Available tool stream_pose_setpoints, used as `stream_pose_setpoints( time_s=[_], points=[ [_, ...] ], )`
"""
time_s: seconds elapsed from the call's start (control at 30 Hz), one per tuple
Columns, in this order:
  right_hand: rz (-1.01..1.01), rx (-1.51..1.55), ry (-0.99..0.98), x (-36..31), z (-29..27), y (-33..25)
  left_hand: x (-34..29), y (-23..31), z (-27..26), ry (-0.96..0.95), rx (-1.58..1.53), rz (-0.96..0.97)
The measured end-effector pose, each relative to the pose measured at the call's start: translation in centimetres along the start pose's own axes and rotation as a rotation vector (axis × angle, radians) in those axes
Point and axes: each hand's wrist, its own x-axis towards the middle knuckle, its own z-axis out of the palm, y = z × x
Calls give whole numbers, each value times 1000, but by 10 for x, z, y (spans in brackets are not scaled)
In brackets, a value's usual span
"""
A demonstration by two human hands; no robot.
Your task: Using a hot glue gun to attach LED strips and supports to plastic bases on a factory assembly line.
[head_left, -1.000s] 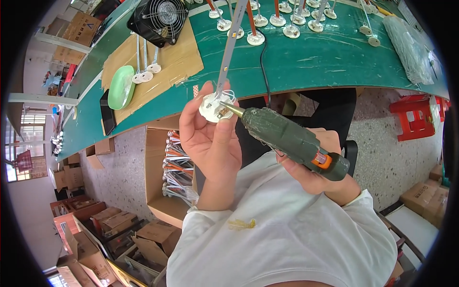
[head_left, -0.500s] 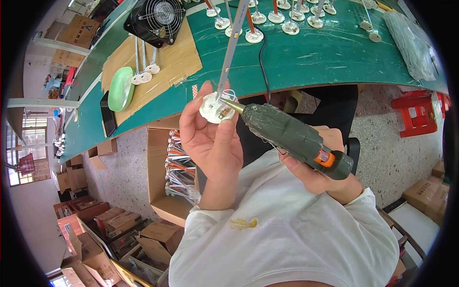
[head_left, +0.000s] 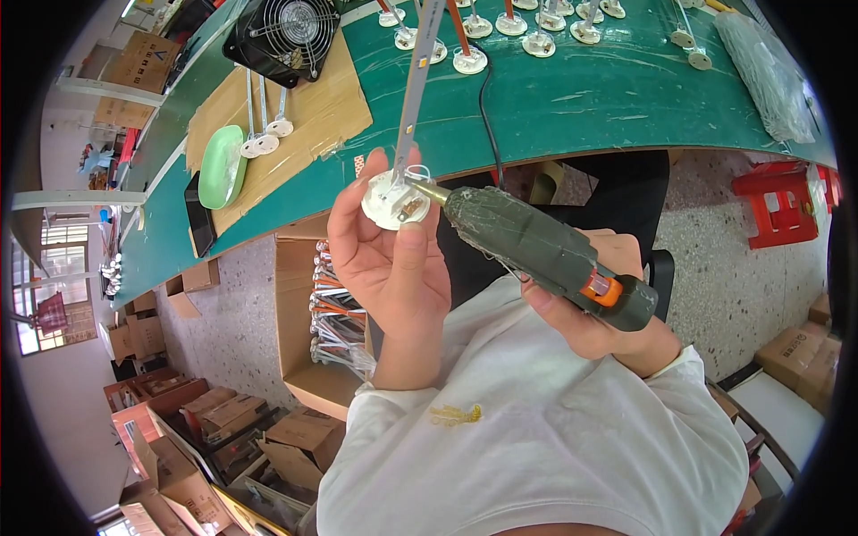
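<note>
A green table [head_left: 626, 116] stands ahead. Before its edge, the left hand [head_left: 393, 277] pinches a round white base [head_left: 380, 212] carrying a tilted strip [head_left: 413, 107]; the right hand [head_left: 585, 332] is wrapped around a glue gun [head_left: 527, 237]. If its nozzle [head_left: 429, 190] slips, hot glue may burn the left hand.

Right hand [head_left: 585, 330] grips glue gun [head_left: 523, 234], nozzle [head_left: 431, 190] perhaps touching white disc [head_left: 382, 207]

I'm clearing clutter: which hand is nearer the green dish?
Left. In view, the left hand is below and right of the green dish; the right hand is farther right.
</note>
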Motion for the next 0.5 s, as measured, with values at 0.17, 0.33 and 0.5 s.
stream_pose_setpoints(
  time_s=[0.17,0.33,0.5],
  points=[
    [2,13,5,1,0,0,0,-1,-4,-5,-26,-33],
    [7,31,6,1,0,-2,0,-1,-4,4,-1,-27],
    [-20,-18,-32,2,-2,-3,1,-4,0,36,72,52]
  ],
)
